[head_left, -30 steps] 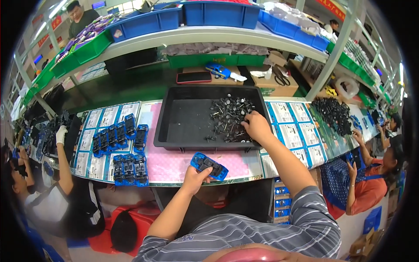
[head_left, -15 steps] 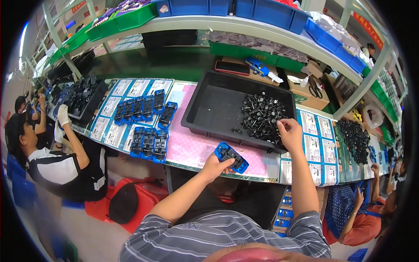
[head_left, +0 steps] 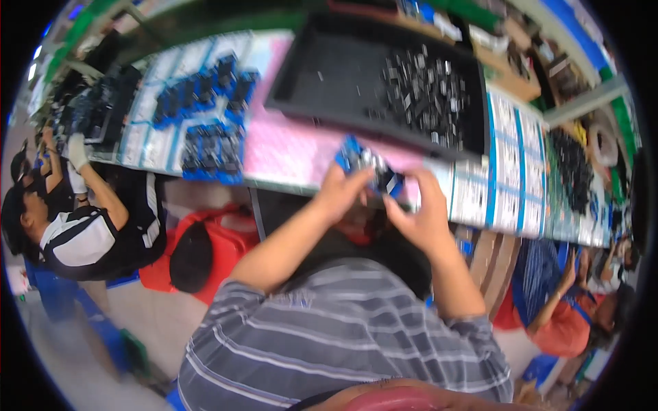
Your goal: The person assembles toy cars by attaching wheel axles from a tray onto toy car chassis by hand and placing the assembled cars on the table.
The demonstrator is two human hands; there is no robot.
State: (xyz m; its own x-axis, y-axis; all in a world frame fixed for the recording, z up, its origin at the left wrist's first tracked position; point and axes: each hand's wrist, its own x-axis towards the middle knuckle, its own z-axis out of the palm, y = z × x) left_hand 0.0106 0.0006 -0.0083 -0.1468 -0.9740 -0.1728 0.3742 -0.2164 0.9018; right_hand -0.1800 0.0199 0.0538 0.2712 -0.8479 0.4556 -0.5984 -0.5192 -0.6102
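In front of me, over the table's near edge, is a blue and black toy car chassis [head_left: 349, 152], smeared by motion. My left hand [head_left: 341, 192] grips its left end, thumb across the top. At its right end my right hand [head_left: 426, 214] closes thumb and fingers on the chassis; blur hides whether a small part is also between them. Beyond the hands lies a large black tray [head_left: 322, 68] with a heap of small black wheel-and-axle pieces [head_left: 425, 92] in its right part.
Blue and black chassis [head_left: 212, 152] lie in groups left of the pink sheet [head_left: 281, 147]. A co-worker [head_left: 82, 240] sits at the left by another black bin [head_left: 113, 103]; a person in orange [head_left: 562, 322] sits right. A red stool [head_left: 223, 260] stands left, beside me.
My right hand has left the wheel pieces in the tray and come to the chassis in my left hand. The view has tilted down, so the table appears higher.
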